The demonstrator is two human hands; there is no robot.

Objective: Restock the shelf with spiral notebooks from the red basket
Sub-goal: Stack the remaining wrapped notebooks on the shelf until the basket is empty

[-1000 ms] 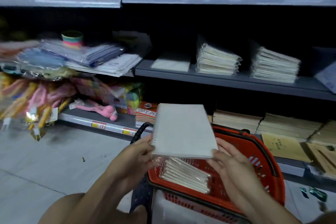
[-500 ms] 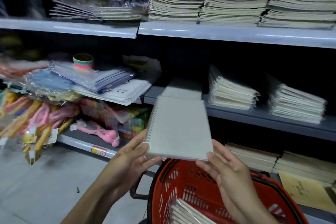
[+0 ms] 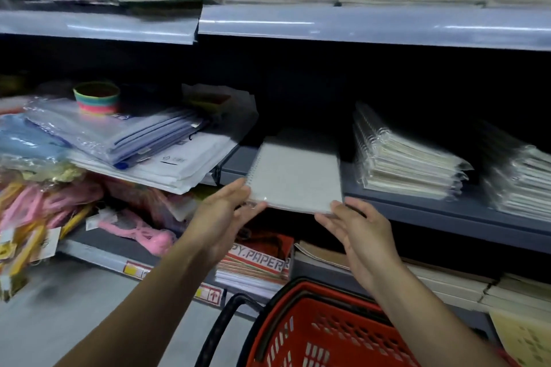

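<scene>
The spiral notebook (image 3: 295,176) lies partly on the middle shelf (image 3: 447,219), just beyond the fingertips. The left hand (image 3: 226,213) pinches its near-left corner, and the right hand (image 3: 362,231) sets straight fingers against the near-right corner. This one looks nearly placed; the red basket (image 3: 328,334) below the wrists shows nothing of what remains

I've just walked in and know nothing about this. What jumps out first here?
A pale spiral notebook sits dead centre, at the front of the middle shelf, with the left hand and right hand at its near corners. Below them is the red basket at the bottom edge. Wrapped stacks of notebooks lie to the right on the same shelf.
</scene>
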